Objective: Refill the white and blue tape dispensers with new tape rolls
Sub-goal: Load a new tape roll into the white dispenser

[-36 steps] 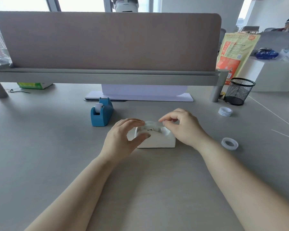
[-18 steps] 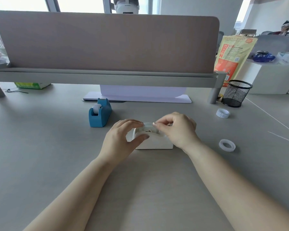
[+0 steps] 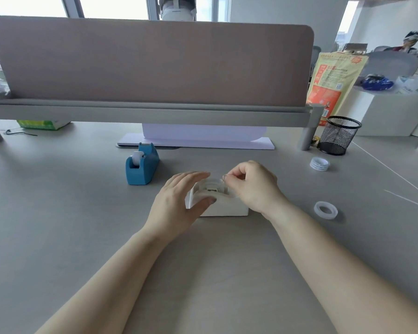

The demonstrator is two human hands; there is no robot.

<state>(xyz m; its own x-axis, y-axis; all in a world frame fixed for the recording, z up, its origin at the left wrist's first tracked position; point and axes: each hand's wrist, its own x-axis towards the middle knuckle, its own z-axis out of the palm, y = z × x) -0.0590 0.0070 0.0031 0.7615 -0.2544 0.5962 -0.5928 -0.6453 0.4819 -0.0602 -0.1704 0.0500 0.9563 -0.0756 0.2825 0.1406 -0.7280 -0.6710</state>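
white dispenser (image 3: 223,208) mid-bench with a clear tape roll (image 3: 212,183) seated in it, your left hand (image 3: 179,206) clamped on its near-left end, your right hand (image 3: 251,186) pinching the roll's top, blue dispenser (image 3: 142,165) behind-left, spare roll (image 3: 325,209) lying flat toward the right edge

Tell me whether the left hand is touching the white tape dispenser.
Touching. The head view shows the left hand with its thumb pressed flat against the near side of the white tape dispenser, no gap visible between them.

Right hand (image 3: 252,186) has shifted leftward over the white dispenser (image 3: 223,208), its fingertips (image 3: 226,177) now pinching at the roll's top, nearer the left hand (image 3: 176,206).
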